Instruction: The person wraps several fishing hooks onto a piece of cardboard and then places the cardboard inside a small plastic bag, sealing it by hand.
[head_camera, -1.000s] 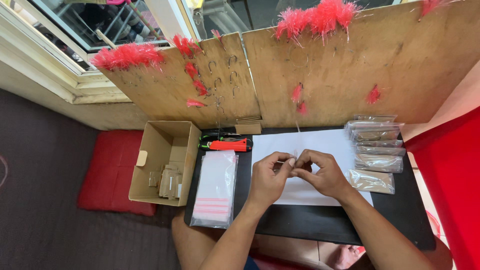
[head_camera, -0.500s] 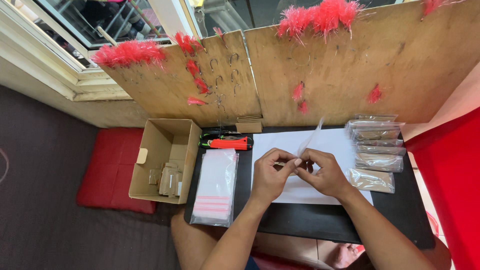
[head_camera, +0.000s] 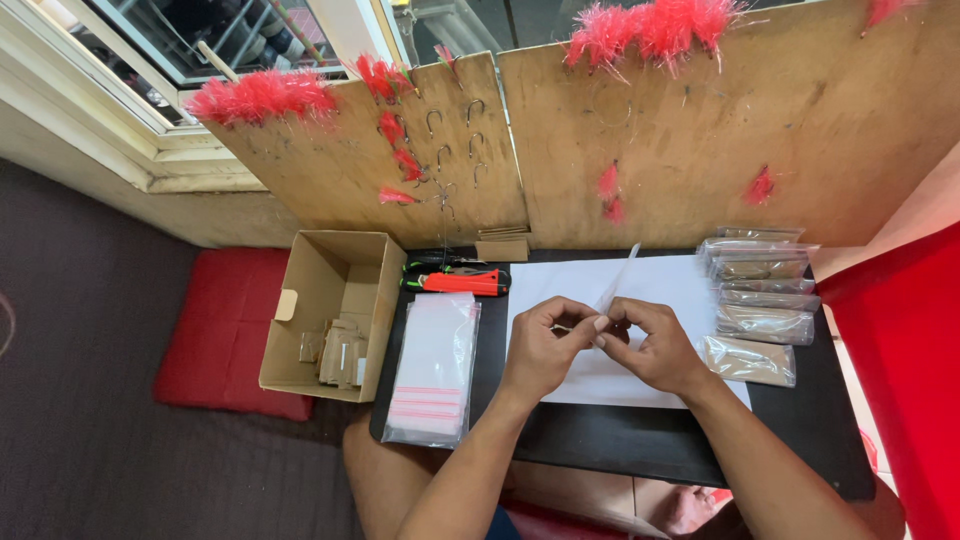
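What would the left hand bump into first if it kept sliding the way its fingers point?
Probably the right hand: the left hand points rightward, and their fingertips already meet around a thin clear bag over the white sheet.

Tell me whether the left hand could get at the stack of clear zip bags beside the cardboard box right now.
Probably yes. The stack of clear zip bags lies uncovered on the black table just beside the left hand, nothing between, though both hands are pinching a small clear bag.

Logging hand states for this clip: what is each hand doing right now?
Left hand: closed, pinching the lower end of a small clear plastic bag.
Right hand: closed, pinching the same bag.
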